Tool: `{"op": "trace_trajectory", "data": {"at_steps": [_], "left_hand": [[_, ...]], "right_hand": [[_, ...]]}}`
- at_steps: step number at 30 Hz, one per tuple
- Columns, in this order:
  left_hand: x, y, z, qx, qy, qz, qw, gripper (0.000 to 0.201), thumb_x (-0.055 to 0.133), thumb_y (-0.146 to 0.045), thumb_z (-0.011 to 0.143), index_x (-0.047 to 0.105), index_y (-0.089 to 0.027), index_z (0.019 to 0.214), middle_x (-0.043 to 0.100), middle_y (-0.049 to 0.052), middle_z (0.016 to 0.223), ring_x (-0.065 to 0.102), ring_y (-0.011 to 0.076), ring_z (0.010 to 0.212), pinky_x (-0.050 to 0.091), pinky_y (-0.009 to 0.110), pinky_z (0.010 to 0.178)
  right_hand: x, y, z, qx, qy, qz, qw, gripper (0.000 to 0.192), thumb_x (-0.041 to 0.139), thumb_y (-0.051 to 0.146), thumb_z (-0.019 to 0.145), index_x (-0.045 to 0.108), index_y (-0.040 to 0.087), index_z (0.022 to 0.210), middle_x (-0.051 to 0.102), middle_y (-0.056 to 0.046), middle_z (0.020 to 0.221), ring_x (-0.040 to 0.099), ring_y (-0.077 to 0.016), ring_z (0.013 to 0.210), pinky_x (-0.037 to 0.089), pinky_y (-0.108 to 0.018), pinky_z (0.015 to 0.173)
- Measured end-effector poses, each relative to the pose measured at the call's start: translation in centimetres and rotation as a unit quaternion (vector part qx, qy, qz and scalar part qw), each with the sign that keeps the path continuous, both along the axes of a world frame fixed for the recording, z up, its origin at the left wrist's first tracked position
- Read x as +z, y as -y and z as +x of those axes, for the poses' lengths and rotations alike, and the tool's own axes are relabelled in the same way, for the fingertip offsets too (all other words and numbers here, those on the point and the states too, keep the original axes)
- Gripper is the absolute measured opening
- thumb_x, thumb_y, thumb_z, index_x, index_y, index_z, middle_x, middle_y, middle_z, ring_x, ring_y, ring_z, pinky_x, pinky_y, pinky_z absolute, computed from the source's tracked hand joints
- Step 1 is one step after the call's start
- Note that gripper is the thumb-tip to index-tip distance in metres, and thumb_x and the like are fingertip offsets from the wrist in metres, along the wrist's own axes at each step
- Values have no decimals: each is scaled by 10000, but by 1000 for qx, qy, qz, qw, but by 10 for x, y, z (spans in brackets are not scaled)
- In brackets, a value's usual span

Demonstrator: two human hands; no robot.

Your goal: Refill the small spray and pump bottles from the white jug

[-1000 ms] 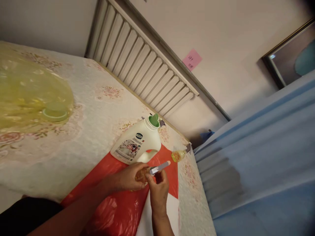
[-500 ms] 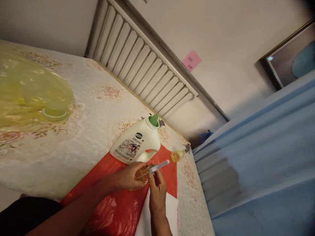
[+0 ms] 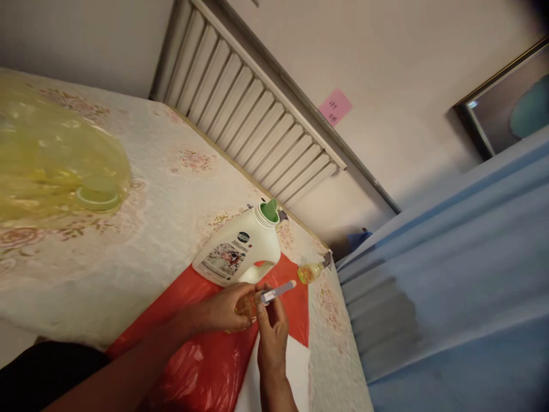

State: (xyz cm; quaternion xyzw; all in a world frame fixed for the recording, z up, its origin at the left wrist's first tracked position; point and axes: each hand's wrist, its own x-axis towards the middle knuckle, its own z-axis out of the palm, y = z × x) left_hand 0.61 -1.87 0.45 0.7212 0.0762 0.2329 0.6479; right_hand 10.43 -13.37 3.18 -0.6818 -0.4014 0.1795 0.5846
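Small bottle (image 3: pixel 246 307) is held over red plastic (image 3: pixel 201 366) at six o'clock from the cream jug (image 3: pixel 253 249), left hand (image 3: pixel 225 309) wrapped around its body, apparently to steady it, while the right hand (image 3: pixel 272 335) pinches the pump top (image 3: pixel 268 296), spout toward two o'clock, likely for control.

The only view looks from the person's head, forward and down over the left hand (image 3: pixel 227 309) and right hand (image 3: pixel 273 335), both near, onto flowered cloth (image 3: pixel 167 229). It is tilted: the radiator (image 3: pixel 257 109) beyond slopes down rightward.
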Motion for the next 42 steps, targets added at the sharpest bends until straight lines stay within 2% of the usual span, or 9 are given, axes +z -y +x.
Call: {"op": "trace_trajectory", "data": {"at_steps": [3,8,11,18,21,27,31,38,42], "left_hand": [[-1,0,0,14,-11,12,1000,425,640,-203,711,597,-178,1133,693,40,1072,647,252,1006,519,305,791],[-4,0,-1,15,10,19,1000,431,678,-219,717,601,-184,1140,695,29,1058,646,241,994,514,299,820],[-4,0,-1,19,11,17,1000,400,684,-249,729,606,-172,1114,690,33,1029,655,221,912,519,285,759],[0,0,-2,3,-9,18,1000,441,642,-194,718,586,-206,1155,700,16,1039,655,232,953,512,288,760],[-1,0,-2,19,-14,28,999,421,640,-177,696,602,-186,1116,692,35,1060,645,252,1000,512,307,794],[-4,1,0,38,-5,44,998,420,691,-284,716,617,-192,1120,696,53,1100,643,255,1011,506,333,854],[-3,2,1,59,2,38,998,408,689,-280,713,623,-179,1103,693,65,1086,649,250,981,515,327,843],[0,1,-1,41,-5,40,998,440,676,-258,722,605,-210,1154,692,47,1147,640,256,1049,507,332,894],[2,2,-4,52,-22,49,997,427,662,-226,713,611,-189,1136,685,58,1124,639,266,1056,509,347,897]], "right_hand": [[0,2,1,10,-4,-2,1000,287,629,337,860,651,170,1092,704,-89,1128,637,-239,1083,476,-378,963],[-5,-7,-1,-92,28,-8,995,186,704,294,743,645,165,863,711,-31,838,653,-199,777,517,-312,731],[-8,-12,-4,-129,41,-1,991,201,719,295,708,624,171,835,697,-20,797,637,-189,727,510,-300,687],[-2,-1,-1,1,4,1,1000,334,655,364,837,638,173,1110,701,-89,1129,641,-252,1086,491,-376,942],[-1,2,0,17,-4,2,1000,286,638,346,851,658,171,1075,715,-80,1078,654,-242,1029,498,-373,916],[-8,-8,-6,-99,31,-10,995,139,672,271,753,618,184,847,669,-1,809,624,-186,766,503,-297,717],[-9,-15,-9,-164,59,-22,984,178,703,277,697,596,186,806,632,19,733,580,-170,682,488,-281,651],[1,-2,-6,-2,-5,4,1000,321,634,368,848,631,189,1115,692,-71,1134,626,-238,1085,483,-346,933],[-2,2,-5,-7,-7,-10,1000,259,635,375,856,661,184,1029,709,-49,1010,644,-222,965,499,-338,870]]}}
